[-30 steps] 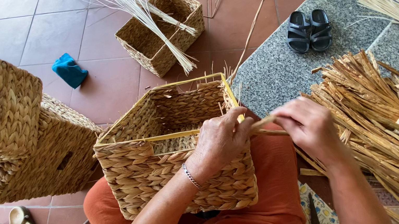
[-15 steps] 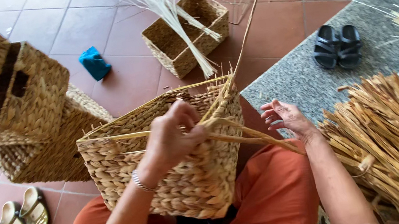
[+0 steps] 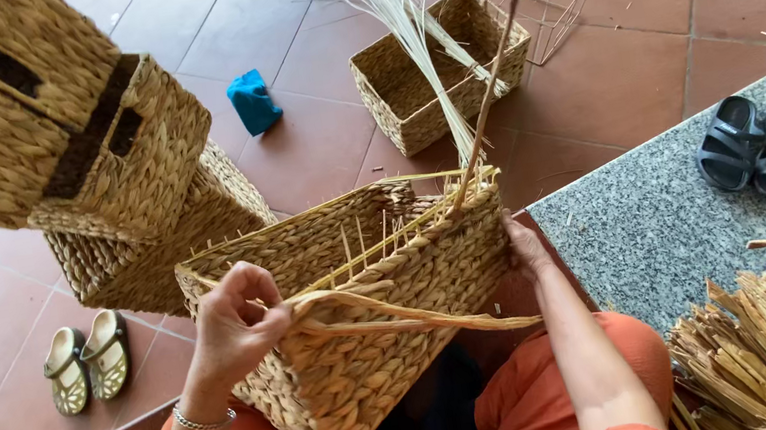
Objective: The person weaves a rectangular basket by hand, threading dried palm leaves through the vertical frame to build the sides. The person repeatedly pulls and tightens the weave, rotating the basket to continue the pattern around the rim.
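Woven basket (image 3: 374, 322), one unfinished piece, rests tilted on the person's lap. Left hand (image 3: 236, 326) is closed around one flat straw strand (image 3: 398, 316) at the basket's near rim. Right hand (image 3: 526, 246) presses open against its right wall. Beyond the basket: three stacked finished baskets (image 3: 59, 142), one small basket (image 3: 437, 70), two sandal pairs.
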